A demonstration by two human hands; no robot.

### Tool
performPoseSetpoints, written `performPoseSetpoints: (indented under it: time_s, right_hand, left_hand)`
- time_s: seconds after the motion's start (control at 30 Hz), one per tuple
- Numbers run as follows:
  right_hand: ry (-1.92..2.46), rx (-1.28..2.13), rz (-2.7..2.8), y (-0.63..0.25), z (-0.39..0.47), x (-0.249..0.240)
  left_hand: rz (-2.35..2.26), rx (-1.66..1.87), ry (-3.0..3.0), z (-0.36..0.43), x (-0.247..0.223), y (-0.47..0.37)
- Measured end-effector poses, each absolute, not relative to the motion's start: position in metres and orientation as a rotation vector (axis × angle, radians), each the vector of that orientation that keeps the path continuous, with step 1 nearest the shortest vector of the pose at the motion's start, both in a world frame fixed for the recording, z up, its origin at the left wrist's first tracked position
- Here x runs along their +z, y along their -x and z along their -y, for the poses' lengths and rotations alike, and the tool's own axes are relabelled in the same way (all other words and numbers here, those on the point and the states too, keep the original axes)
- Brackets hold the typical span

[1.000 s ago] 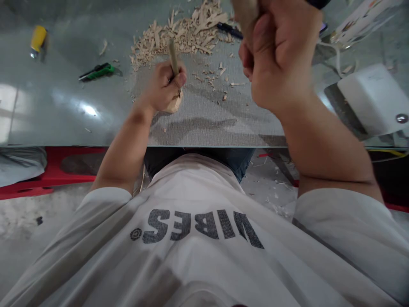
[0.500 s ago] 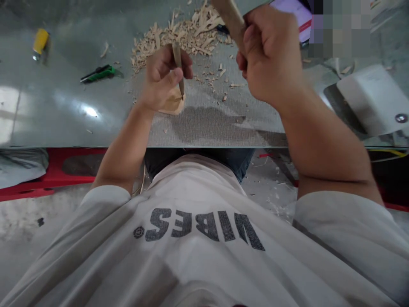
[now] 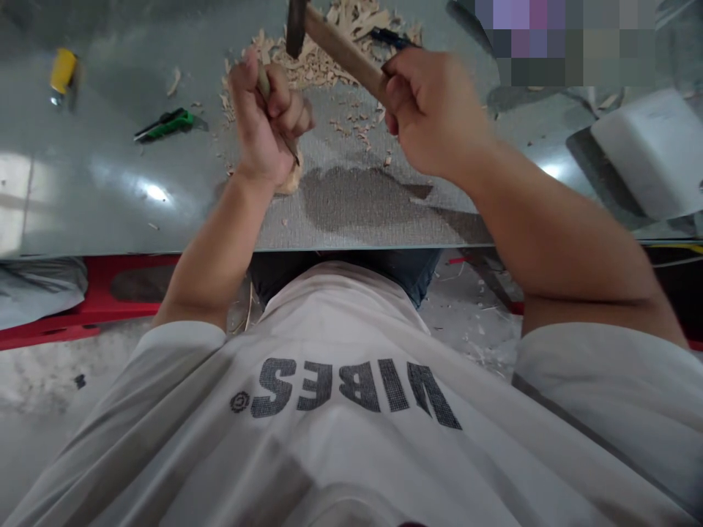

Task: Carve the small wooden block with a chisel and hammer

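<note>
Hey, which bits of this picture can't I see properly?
All in the head view:
- Wood piece: mostly hidden by the left hand.
- Hammer: head cut off by the top edge; handle end hidden inside the right hand.
- Shavings: cut off by the top edge, partly behind the hammer.
- White block: cut off by the right edge.
- Top right: a blocky blur hides what's there.

1. Dim, grey light filled the scene.
2. White glare burned on the glossy grey-green glass desk (image 3: 99,216), left and right.
3. Dark, soft shadows fell across the grey textured mat (image 3: 378,228).
4. Slight blur softened the right hand (image 3: 433,113).
5. Coarse pixels hid the upper right.
</note>
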State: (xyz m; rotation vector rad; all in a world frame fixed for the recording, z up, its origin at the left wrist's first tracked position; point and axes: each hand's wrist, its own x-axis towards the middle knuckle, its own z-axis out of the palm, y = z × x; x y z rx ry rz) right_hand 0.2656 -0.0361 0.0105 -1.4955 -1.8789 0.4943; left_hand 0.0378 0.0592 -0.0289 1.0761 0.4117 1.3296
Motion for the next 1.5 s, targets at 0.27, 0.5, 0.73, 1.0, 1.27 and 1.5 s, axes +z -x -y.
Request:
performPoseSetpoints:
  time_s: [0.27, 0.5, 0.73, 1.0, 1.27, 1.5]
  right_hand:
    - [1.507, 0.554, 1.882, -0.260, 0.040, 0.018]
    - [1.483, 0.516, 1.888, -0.263, 0.042, 0.020]
    - [1.499, 0.521, 1.886, -0.259, 0.043, 0.022]
    - [1.486, 0.544, 1.944, -0.258, 0.047, 0.021]
    - [1.404, 0.577, 1.934, -0.261, 0.046, 0.022]
    - [1.155, 0.587, 1.774, -0.269, 0.051, 0.015]
  left_hand:
    - [-0.519, 1.386, -0.775, -0.073, -0.026, -0.017]
    - [-0.408, 1.452, -0.757, -0.061, 0.000, -0.012]
    - [-0.388, 1.397, -0.996, -0.060, -0.008, -0.026]
    - [-0.472, 1.489, -1.110, -0.055, -0.014, -0.035]
    - [-0.428, 1.516, -1.238, -0.053, -0.022, -0.039]
    - [-0.258, 1.475, -1.367, -0.058, -0.029, -0.037]
